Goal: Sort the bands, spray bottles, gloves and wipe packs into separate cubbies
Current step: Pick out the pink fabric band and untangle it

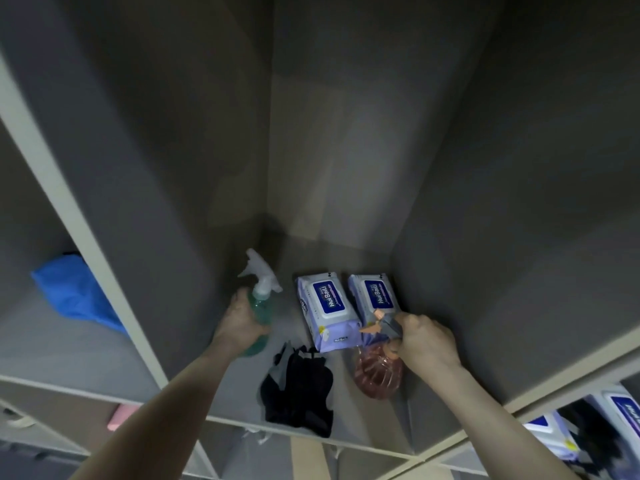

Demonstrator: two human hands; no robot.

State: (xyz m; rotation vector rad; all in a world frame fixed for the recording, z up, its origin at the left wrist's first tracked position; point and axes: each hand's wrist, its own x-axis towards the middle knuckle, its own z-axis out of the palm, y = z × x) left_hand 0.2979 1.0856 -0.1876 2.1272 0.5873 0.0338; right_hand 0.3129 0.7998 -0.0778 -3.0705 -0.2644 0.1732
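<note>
I have both hands inside the middle cubby [346,168], which holds a mix of item types — the sort is not finished here. My left hand [242,323] has its fingers wrapped round the body of the green spray bottle [261,306], which stands at the cubby's left wall with its white trigger head pointing toward the back. My right hand [427,341] clenches the neck and trigger of the pink spray bottle [377,374], which lies on the cubby floor by the right wall, its nozzle touching or overlapping the near end of the right wipe pack [374,296].

Between the two bottles lie the left wipe pack [325,306] and, nearer the front edge, a pair of black gloves [298,389].

Step in hand, as I judge it: removal of both spray bottles from this cubby.

Next move calls for:
- lifting both bottles up and back toward the opening, the pink one clear of the wipe pack it meets;
- keeping the forearms off the gloves, which sit close to the front lip;
- selecting one destination cubby for both bottles — not the left neighbour, which holds a blue item [76,292], nor the lower right one, where more wipe packs [554,434] show.
</note>
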